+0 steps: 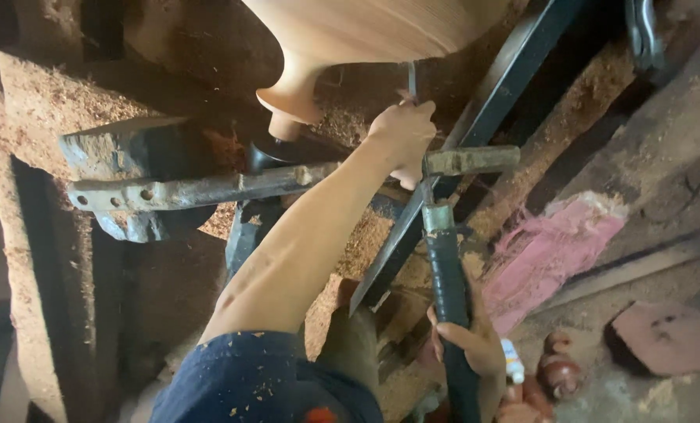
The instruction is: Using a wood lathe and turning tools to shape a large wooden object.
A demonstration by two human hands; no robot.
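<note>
Your left hand (403,129) pinches the chisel (413,82) at the vase (366,31), right hand (475,345) grips its handle (448,290) — loosen either and it could catch and kick.

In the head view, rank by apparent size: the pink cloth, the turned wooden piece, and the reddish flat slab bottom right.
1. Turned wooden piece, though cropped by the frame.
2. Pink cloth.
3. Reddish slab, clearly smallest.
The first two look close; ranking unsure.

- turned wooden workpiece (366,31), at twelve o'clock: pale tan, fine ring lines;
- chisel handle (450,313), at five o'clock: black wrap, dull grey metal collar;
- tool rest bar (201,188), at nine o'clock: rusty grey-brown;
- crumpled cloth (553,251), at three o'clock: pink;
- sleeve (240,380), at six o'clock: dark blue, flecked with pale sawdust.
</note>
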